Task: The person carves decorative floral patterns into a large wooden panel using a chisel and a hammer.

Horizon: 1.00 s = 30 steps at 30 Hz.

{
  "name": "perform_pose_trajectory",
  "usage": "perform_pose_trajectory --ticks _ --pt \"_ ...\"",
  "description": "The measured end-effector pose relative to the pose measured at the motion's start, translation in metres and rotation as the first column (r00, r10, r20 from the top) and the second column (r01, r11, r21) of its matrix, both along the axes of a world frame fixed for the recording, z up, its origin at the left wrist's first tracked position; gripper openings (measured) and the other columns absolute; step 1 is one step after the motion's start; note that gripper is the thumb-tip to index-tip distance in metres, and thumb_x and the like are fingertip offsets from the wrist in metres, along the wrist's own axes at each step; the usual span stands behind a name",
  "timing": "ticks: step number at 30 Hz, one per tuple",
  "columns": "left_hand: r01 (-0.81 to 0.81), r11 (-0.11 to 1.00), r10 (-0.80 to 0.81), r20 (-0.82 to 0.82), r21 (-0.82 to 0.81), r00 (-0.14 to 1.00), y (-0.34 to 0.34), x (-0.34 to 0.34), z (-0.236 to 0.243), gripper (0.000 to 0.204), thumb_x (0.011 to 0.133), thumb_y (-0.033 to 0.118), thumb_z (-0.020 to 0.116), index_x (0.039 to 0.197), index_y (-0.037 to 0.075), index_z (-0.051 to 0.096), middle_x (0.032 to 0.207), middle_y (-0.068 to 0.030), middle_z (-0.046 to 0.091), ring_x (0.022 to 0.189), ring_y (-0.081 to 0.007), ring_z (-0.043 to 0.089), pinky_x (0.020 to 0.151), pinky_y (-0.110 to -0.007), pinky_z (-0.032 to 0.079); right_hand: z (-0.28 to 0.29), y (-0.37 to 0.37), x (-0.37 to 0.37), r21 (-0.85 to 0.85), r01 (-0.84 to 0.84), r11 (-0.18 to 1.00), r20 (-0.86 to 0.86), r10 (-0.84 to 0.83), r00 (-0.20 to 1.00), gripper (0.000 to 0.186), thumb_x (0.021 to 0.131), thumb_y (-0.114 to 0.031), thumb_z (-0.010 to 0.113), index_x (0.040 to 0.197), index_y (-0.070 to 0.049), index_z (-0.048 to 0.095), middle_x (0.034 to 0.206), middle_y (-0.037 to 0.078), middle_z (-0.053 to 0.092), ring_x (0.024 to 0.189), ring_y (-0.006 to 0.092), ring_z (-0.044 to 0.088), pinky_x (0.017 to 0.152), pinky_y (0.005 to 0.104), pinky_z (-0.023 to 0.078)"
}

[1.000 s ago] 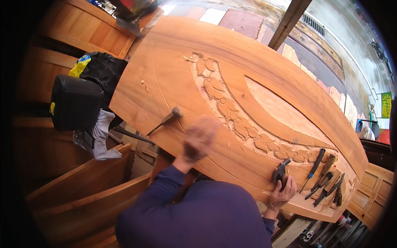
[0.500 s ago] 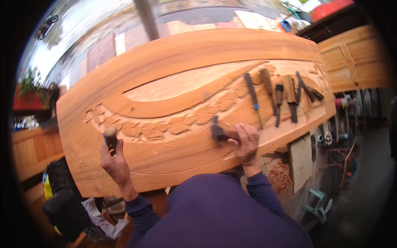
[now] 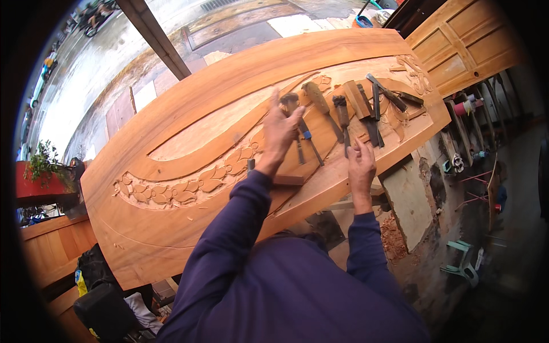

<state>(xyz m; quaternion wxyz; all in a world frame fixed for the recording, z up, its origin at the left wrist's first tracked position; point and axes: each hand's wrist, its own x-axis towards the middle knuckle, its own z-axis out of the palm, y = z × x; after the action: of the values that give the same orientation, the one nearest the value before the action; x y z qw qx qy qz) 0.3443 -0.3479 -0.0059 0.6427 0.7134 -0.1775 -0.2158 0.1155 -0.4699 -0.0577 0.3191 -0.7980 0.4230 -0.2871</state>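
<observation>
My left hand (image 3: 279, 134) is over the carved wooden panel, its index finger and thumb spread around a dark-handled chisel (image 3: 290, 102). That chisel lies beside another chisel with a blue band (image 3: 307, 135). My right hand (image 3: 361, 166) is closed at the fingertips on the blade end of a narrow chisel (image 3: 341, 111), near the panel's front edge. A hammer (image 3: 287, 180) rests on the wood under my left forearm, partly hidden by it. Several more wooden-handled chisels (image 3: 358, 101) lie in a row to the right on the panel (image 3: 189, 228), among carved leaves.
A panelled wooden door (image 3: 457, 48) stands at the far right. A post (image 3: 151, 37) rises beyond the panel, with a wet street behind. Clamps (image 3: 454, 154) hang at the right, above a pale green stool (image 3: 460, 260). A potted plant (image 3: 46, 163) is at left.
My left hand has moved right with the chisel to the row of tools. My right hand has let go of the hammer and moved to the narrow chisel. The view has shifted.
</observation>
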Motion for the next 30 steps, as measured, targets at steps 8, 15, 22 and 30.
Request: perform_pose_trajectory --ticks 8,15,22,30 --pt "0.0 0.974 -0.062 0.269 0.226 0.961 -0.057 -0.023 -0.028 0.086 0.087 0.02 0.077 0.159 0.0 0.035 0.106 -0.0308 0.072 0.1 -0.0455 0.072 0.09 -0.049 0.058 0.007 -0.027 0.018 -0.261 -0.121 0.958 -0.345 0.025 0.938 0.041 0.09 -0.039 0.079 0.121 -0.012 0.073 0.109 0.011 0.072 0.107 0.0335 0.065 0.094 0.0482 0.049" --pt "-0.071 0.941 -0.072 0.401 0.33 0.913 -0.065 -0.025 -0.04 0.094 0.086 0.021 0.08 0.164 0.001 0.031 0.102 -0.028 0.073 0.096 -0.0402 0.073 0.087 -0.045 0.058 0.012 -0.053 0.032 -0.369 -0.169 0.914 -0.173 0.111 0.979 0.039 0.089 -0.036 0.081 0.118 -0.011 0.075 0.1 0.009 0.073 0.099 0.0321 0.068 0.087 0.0472 0.052" --pt "-0.163 0.971 0.043 0.542 0.175 0.839 -0.026 -0.024 -0.023 0.084 0.091 0.023 0.079 0.16 -0.003 0.038 0.087 -0.021 0.069 0.078 -0.033 0.069 0.073 -0.044 0.056 0.009 -0.061 0.08 -0.293 -0.384 0.876 -0.435 0.236 0.869 0.032 0.088 -0.034 0.081 0.107 -0.009 0.074 0.101 0.016 0.074 0.102 0.0366 0.071 0.084 0.0467 0.057" --pt "-0.189 0.981 0.189 0.434 -0.044 0.881 0.053 -0.081 -0.013 0.066 0.096 0.028 0.076 0.153 0.004 0.05 0.102 -0.0206 0.073 0.095 -0.0334 0.072 0.085 -0.043 0.056 0.034 -0.093 0.073 -0.121 -0.401 0.908 -0.274 0.358 0.893 0.025 0.089 -0.026 0.08 0.096 -0.003 0.077 0.09 0.017 0.075 0.079 0.0283 0.071 0.074 0.0425 0.053"
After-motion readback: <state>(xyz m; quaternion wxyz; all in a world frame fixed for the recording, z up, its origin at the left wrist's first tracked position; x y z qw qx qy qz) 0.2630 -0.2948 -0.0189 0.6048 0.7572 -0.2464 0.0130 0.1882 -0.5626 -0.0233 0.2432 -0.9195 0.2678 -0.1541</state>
